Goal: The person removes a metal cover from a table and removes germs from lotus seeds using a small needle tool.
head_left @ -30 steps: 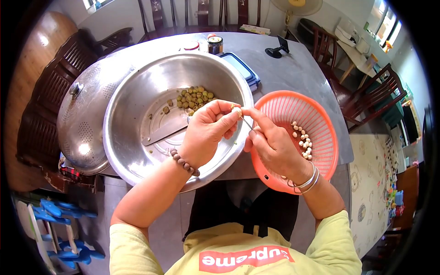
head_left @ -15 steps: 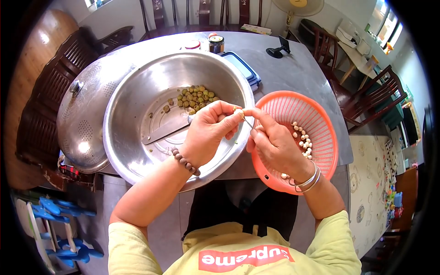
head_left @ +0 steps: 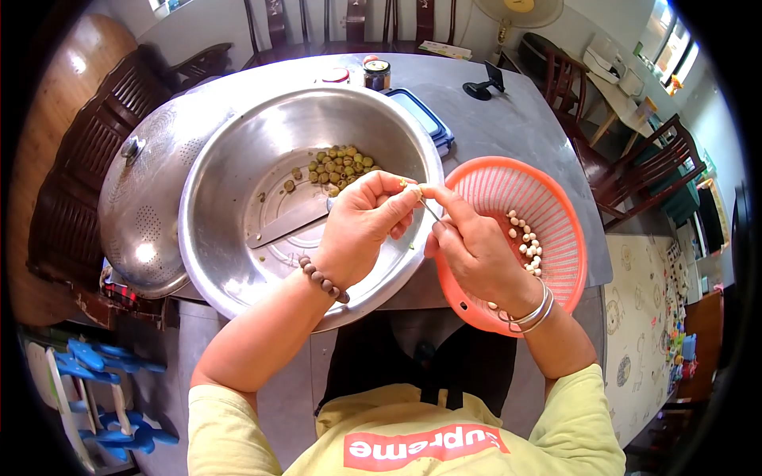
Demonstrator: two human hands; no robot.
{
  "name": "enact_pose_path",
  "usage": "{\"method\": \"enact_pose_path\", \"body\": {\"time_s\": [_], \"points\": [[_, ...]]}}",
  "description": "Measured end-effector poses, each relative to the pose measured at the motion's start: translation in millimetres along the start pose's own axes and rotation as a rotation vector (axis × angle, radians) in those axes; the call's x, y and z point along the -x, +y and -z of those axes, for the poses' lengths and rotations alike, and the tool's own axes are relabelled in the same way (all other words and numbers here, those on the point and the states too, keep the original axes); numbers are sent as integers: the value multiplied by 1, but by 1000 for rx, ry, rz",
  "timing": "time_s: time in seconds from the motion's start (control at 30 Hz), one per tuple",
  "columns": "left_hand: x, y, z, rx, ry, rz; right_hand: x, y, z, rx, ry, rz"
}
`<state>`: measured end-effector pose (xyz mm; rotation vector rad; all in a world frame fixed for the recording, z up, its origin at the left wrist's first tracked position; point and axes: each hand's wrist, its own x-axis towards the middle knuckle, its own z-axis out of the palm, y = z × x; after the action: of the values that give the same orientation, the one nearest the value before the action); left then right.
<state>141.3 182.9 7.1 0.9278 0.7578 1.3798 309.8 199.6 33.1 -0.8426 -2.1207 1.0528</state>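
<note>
My left hand (head_left: 361, 218), fingers pinched, holds a small pale lotus seed (head_left: 413, 190) over the right side of a steel basin (head_left: 193, 214). My right hand (head_left: 480, 254) grips a thin metal pick (head_left: 430, 210), its tip against the seed. A yellow-green scrap (head_left: 403, 183) shows at the left fingertips. Green-brown lotus seeds (head_left: 343, 165) lie heaped in the basin near a flat-bladed knife (head_left: 290, 225), whose handle is partly hidden by my left hand. Beneath my right hand, an orange basket (head_left: 578, 238) contains several whitish peeled seeds (head_left: 531, 249).
A perforated steel lid (head_left: 147, 186) leans left of the basin. Behind the basin are a dark jar (head_left: 376, 75), a blue-rimmed container (head_left: 421, 111) and a small black stand (head_left: 484, 83), all on the grey table (head_left: 524, 119). Dark wooden chairs (head_left: 655, 163) surround it.
Both hands stay close together with only slight finger shifts. More of the pick shows between them, and the yellow-green scrap at the left fingertips is more visible.
</note>
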Motion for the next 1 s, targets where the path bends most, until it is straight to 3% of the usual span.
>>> {"method": "enact_pose_path", "body": {"time_s": [0.23,0.37,0.77,1.0], "points": [[0,-1,1,164,-72,23,3,6,2,-149,-52,-85],[0,-1,1,171,-72,33,2,5,-2,-192,-11,-27],[0,-2,-1,68,26,20,-5,2,-3,28,26,38],[2,-2,2,153,-53,27,1,-8,13,40,-121,-68]]}}
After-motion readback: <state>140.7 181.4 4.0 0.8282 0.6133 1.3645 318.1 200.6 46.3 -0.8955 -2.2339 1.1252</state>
